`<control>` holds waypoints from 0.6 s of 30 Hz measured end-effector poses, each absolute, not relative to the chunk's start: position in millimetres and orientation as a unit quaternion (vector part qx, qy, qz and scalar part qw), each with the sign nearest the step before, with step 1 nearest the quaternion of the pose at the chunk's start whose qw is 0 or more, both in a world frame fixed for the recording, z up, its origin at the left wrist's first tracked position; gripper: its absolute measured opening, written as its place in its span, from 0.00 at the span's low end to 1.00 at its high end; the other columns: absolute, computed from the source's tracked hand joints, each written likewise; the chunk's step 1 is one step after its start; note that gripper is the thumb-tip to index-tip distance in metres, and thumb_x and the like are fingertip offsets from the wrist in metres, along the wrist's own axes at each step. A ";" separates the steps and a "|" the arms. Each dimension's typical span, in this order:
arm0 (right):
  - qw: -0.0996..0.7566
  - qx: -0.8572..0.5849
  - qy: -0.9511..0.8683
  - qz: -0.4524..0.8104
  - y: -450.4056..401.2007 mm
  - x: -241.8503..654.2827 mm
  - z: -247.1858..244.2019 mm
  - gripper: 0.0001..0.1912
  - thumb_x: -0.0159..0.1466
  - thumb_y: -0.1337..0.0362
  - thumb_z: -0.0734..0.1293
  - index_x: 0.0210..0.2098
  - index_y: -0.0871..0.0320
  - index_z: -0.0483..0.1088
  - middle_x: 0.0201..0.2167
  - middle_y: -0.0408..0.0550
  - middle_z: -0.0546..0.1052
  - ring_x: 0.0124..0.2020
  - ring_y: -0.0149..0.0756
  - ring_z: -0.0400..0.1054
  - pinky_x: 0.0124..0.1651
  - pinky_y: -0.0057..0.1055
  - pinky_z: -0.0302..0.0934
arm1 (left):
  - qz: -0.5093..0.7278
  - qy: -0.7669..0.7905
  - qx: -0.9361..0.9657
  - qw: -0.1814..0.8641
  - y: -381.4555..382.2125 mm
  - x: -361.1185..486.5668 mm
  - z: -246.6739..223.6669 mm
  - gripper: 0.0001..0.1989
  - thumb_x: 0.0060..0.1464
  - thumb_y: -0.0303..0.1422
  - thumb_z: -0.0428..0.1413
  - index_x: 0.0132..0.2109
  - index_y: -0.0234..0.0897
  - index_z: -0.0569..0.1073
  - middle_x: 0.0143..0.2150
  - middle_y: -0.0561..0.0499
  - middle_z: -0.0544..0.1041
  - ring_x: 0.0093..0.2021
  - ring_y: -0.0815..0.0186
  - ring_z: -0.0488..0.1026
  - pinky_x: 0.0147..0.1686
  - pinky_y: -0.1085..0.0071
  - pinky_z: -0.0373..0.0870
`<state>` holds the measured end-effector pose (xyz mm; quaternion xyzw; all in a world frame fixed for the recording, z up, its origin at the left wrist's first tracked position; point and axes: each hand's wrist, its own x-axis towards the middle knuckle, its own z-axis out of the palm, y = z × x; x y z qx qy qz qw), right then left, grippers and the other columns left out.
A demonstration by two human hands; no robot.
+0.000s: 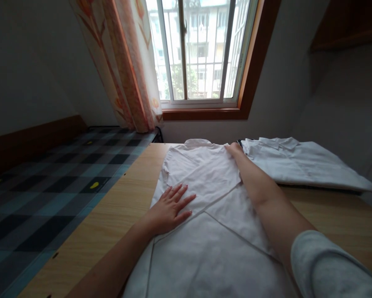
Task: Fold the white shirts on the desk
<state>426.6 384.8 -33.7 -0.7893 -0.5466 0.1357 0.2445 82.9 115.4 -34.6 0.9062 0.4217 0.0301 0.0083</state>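
A white shirt (213, 244) lies stretched out on a wooden board, its collar (197, 142) at the far end and its sides folded in across the middle. My left hand (171, 207) rests flat on the left part of the shirt, fingers spread. Reaching to the far right corner of the shirt, near the shoulder, my right hand (234, 149) is closed on the cloth edge; most of its fingers are hidden.
A stack of folded white shirts (300, 161) sits at the back right of the wooden board (111, 223). Left of the board is a checked bed surface (64, 174). A patterned curtain (126, 62) hangs beside the barred window (201, 54) behind.
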 end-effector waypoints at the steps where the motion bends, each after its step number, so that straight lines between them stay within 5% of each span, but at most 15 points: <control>1: 0.254 -0.784 -0.550 0.139 385.1 426.5 -32.7 0.23 0.64 0.56 0.66 0.47 0.71 0.76 0.46 0.69 0.76 0.49 0.53 0.72 0.49 0.39 0.65 | 0.028 0.424 0.905 0.010 115.2 83.2 -34.2 0.29 0.65 0.53 0.41 0.69 0.56 0.55 0.74 0.50 0.48 0.73 0.54 0.45 0.68 0.51 0.44; 9: 0.400 -0.665 -0.619 0.118 373.3 418.7 -4.9 0.12 0.64 0.62 0.61 0.43 0.58 0.72 0.40 0.47 0.78 0.39 0.36 0.69 0.41 0.26 0.61 | 0.026 0.436 0.900 0.016 118.1 84.8 -34.9 0.29 0.65 0.54 0.40 0.69 0.56 0.56 0.74 0.50 0.49 0.73 0.54 0.44 0.68 0.50 0.44; 13: 0.512 -0.489 -0.688 0.161 346.8 410.7 19.8 0.09 0.62 0.61 0.62 0.37 0.58 0.68 0.31 0.43 0.73 0.34 0.34 0.65 0.40 0.28 0.59 | 0.024 0.441 0.897 0.017 122.3 85.8 -34.7 0.29 0.65 0.54 0.39 0.69 0.56 0.57 0.74 0.50 0.49 0.73 0.52 0.44 0.68 0.49 0.44; 18: 0.517 -0.317 -0.780 0.152 272.5 406.7 54.9 0.08 0.63 0.59 0.62 0.38 0.56 0.67 0.32 0.42 0.70 0.36 0.34 0.63 0.43 0.31 0.60 | 0.012 0.447 0.894 0.017 128.7 90.6 -31.6 0.29 0.65 0.54 0.39 0.69 0.54 0.56 0.74 0.49 0.49 0.73 0.52 0.44 0.68 0.49 0.43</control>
